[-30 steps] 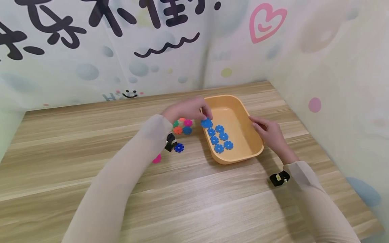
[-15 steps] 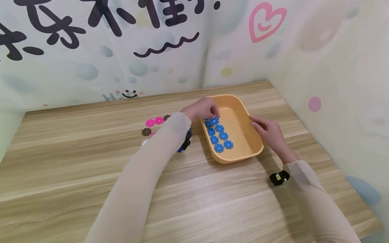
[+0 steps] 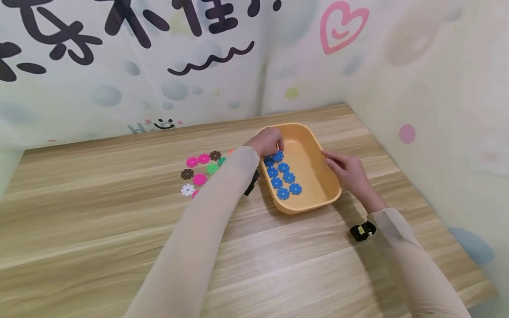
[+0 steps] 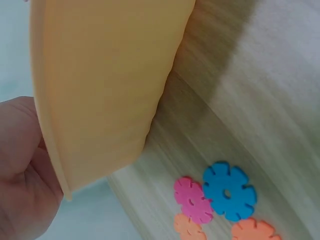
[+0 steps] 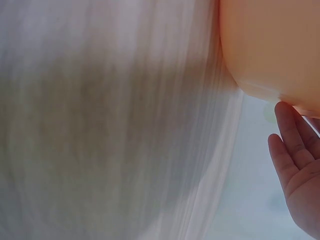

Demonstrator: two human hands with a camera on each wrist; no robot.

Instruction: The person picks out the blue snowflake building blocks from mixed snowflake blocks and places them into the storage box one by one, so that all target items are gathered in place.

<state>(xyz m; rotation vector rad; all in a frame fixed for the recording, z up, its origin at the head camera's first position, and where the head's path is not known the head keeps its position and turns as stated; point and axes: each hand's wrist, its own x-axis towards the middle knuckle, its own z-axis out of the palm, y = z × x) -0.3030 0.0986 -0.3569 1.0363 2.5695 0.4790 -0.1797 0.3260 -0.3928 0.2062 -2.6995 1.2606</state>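
A blue snowflake disc [image 3: 278, 156] lies at the upper left inside an orange plastic tray [image 3: 312, 176]. My left hand [image 3: 267, 140] reaches over the tray's left rim, its bent fingers down at that disc. In the left wrist view, the tray wall hides the fingertips of the left hand [image 4: 22, 170]. Several more blue snowflake discs [image 3: 289, 177] lie in two columns below, along the left side of the tray. My right hand [image 3: 351, 172] pinches the tray's right rim between thumb and fingers; the right wrist view shows its other fingers beside the outer wall.
Left of the tray, loose snowflake discs lie on the wooden table [image 3: 99, 212]: pink [image 3: 199, 179], brown [image 3: 187, 174], white [image 3: 188, 190] and green [image 3: 212, 168]. The left forearm covers some of them. Printed wall sheets [image 3: 214, 97] stand behind and to the right.
My left hand has carried a blue snowflake disc from the tray's left rim to a spot inside, beside another blue disc. The right hand keeps its hold on the rim.
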